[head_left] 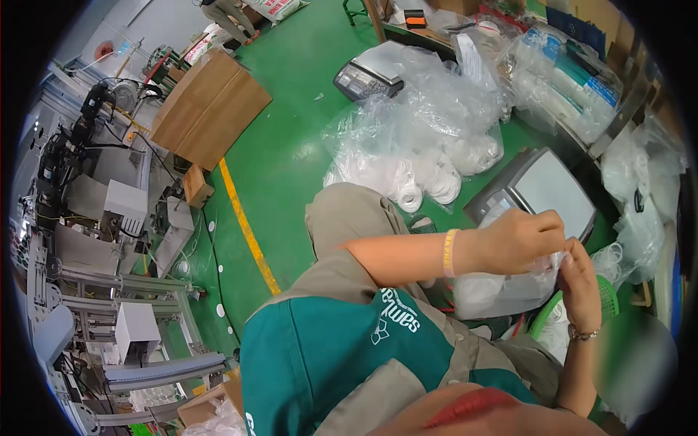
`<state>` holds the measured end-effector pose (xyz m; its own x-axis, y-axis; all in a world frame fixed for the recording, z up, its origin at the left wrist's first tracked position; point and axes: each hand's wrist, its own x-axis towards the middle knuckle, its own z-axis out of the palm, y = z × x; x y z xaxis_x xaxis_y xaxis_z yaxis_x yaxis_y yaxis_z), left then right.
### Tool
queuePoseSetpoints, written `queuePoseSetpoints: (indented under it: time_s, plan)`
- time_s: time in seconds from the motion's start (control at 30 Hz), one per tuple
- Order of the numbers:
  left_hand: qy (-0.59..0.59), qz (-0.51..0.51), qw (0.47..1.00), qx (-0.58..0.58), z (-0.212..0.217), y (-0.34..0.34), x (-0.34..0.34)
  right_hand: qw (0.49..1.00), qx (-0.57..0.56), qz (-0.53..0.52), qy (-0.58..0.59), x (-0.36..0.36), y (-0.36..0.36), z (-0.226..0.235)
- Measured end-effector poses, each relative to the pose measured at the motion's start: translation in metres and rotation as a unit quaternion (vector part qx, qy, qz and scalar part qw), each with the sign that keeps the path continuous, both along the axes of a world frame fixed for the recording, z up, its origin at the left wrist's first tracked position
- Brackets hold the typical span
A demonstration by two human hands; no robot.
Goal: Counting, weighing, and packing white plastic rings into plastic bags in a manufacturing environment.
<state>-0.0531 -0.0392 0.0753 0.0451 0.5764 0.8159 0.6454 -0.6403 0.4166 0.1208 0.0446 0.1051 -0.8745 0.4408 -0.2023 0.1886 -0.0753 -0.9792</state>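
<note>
Both my hands grasp the mouth of a clear plastic bag (502, 291) of white rings: left hand (520, 240) pinching the top edge from above, right hand (578, 280) gripping it at the right side. The bag hangs over my lap, just in front of a grey weighing scale (542, 190). A green basket (607, 298) sits behind my right hand; more bagged white rings (429, 178) lie on the green floor (283, 145).
</note>
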Motion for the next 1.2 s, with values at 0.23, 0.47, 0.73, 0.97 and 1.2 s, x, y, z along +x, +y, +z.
queuePoseSetpoints:
  time_s: [0.23, 0.47, 0.73, 0.97, 1.2]
  plan:
    - [0.258, -0.11, 0.953, 0.113, 0.032, -0.006, -0.039, 0.967, 0.249, -0.025, 0.04, 0.004, -0.022, 0.027]
    - [0.028, -0.138, 0.979, -0.147, 0.014, -0.019, -0.085, 0.983, 0.087, -0.089, 0.138, 0.029, -0.013, 0.026]
    - [-0.367, -0.171, 0.88, -0.248, -0.037, 0.011, -0.005, 0.926, 0.365, -0.063, 0.077, 0.005, 0.011, -0.004]
    - [-0.432, -0.167, 0.873, -0.152, -0.026, 0.032, 0.024, 0.978, 0.21, -0.008, -0.019, -0.006, 0.016, -0.057]
    - [-0.397, -0.204, 0.88, -0.159, -0.03, 0.02, 0.033, 0.927, 0.372, 0.041, -0.038, -0.007, 0.008, -0.08]
